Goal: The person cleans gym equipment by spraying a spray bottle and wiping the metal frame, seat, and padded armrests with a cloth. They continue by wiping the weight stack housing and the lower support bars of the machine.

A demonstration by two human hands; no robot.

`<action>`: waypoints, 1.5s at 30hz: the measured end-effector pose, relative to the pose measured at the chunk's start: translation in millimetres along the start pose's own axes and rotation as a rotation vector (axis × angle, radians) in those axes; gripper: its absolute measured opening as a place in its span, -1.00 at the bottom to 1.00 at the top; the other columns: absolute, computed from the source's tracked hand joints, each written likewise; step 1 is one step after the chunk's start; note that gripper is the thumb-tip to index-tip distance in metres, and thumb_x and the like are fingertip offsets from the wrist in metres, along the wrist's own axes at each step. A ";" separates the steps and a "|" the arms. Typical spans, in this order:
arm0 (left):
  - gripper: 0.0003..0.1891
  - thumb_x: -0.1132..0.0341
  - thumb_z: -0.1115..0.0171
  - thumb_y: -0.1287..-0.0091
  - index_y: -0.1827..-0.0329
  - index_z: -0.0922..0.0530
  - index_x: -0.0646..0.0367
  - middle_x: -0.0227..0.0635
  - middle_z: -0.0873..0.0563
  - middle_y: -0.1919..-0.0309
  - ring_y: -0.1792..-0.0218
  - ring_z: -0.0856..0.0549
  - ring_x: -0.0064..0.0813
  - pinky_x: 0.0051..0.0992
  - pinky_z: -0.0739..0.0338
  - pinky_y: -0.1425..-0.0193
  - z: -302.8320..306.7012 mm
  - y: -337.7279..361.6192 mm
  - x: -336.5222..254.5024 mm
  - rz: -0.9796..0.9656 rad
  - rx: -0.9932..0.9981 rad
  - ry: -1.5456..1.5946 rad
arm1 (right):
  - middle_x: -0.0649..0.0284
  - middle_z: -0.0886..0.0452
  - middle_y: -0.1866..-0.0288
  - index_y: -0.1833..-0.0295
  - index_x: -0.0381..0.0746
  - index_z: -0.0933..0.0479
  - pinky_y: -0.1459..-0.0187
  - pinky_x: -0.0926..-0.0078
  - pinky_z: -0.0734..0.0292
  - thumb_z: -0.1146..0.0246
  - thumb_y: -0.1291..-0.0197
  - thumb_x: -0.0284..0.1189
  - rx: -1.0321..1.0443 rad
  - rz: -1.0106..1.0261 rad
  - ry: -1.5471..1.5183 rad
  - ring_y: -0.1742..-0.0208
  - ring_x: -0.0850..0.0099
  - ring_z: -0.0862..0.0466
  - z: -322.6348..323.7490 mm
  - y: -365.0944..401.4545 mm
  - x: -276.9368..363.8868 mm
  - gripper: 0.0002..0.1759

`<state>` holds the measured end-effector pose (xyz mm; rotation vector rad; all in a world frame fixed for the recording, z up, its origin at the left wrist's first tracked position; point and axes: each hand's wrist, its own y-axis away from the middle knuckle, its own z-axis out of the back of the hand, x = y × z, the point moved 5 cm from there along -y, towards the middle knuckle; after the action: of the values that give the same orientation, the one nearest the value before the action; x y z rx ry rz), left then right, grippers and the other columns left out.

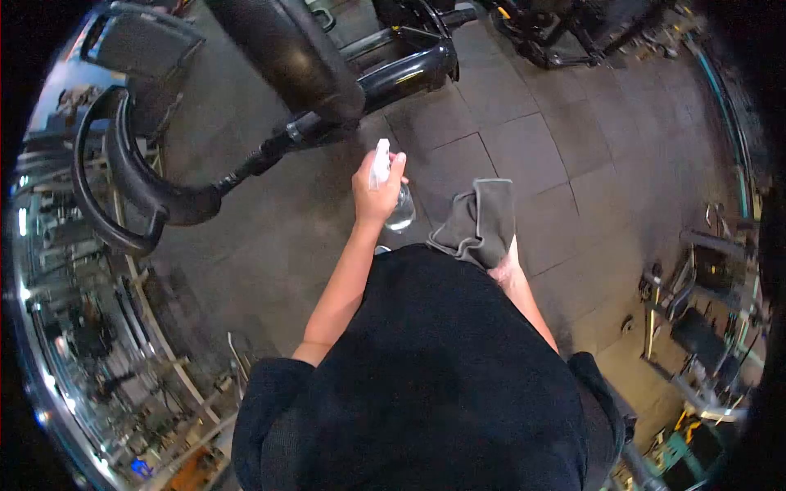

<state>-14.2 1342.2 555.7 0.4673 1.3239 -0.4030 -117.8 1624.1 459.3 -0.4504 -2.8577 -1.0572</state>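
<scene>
While the left hand (370, 195) is closed around the neck of the bottle (401, 214), just below its white head (381, 168), the right hand (505, 268) holds the cloth (491, 214), its fingers mostly hidden by the folds; how tightly they are closed I cannot tell. The bottle's long axis runs from the head, on the far side, to the clear body, near and a little to the right, on the side facing the cloth. The cloth reaches far and left from the right hand, close to the bottle but apart from it, with floor (446, 176) showing between. The pad (286, 53) lies far and left of both hands, its near end just past the head; the left hand is the nearer to it, not touching. A bar (270, 154) runs from beside that end, left and nearer, to the curved pad (192, 206).
</scene>
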 end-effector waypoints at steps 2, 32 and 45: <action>-0.69 0.29 -0.41 -0.50 -0.09 -0.62 0.39 -0.30 -0.75 0.25 0.42 -0.77 -0.53 -0.47 -0.69 0.29 -10.7 -12.9 3.0 -0.040 -0.105 -0.015 | 0.12 -0.62 -0.42 -0.46 -0.19 -0.53 -0.44 -0.09 -0.51 -0.06 -0.55 0.10 -0.223 -0.064 0.200 -0.42 0.08 -0.60 2.9 10.1 30.9 -0.32; -0.65 0.17 -0.43 -0.42 0.38 -0.52 0.22 0.01 -0.70 0.43 0.34 -0.74 0.15 -0.04 -0.57 0.26 -81.7 -51.3 -9.3 -0.166 -0.387 -0.292 | 0.14 -0.40 -0.64 -0.61 -0.06 -0.39 -0.52 -0.21 -0.42 0.13 -0.62 0.05 -0.007 0.415 0.231 -0.57 0.03 -0.45 -97.1 -46.5 234.5 -0.34; -0.71 0.18 -0.42 -0.49 0.06 -0.68 0.28 -0.34 -0.78 0.36 0.37 -0.80 -0.51 -0.44 -0.66 0.28 -0.2 153.7 58.5 0.499 -0.619 -0.294 | -0.02 -0.62 -0.02 -0.32 -0.28 -0.51 -0.20 0.15 -0.55 -0.42 -0.29 -0.02 1.151 1.357 2.160 -0.09 0.05 -0.64 -322.6 -235.5 103.0 -0.32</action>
<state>79.2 1470.6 513.0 0.1904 0.9362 0.3421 -298.9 1271.7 573.9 -0.3985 -0.4175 0.4517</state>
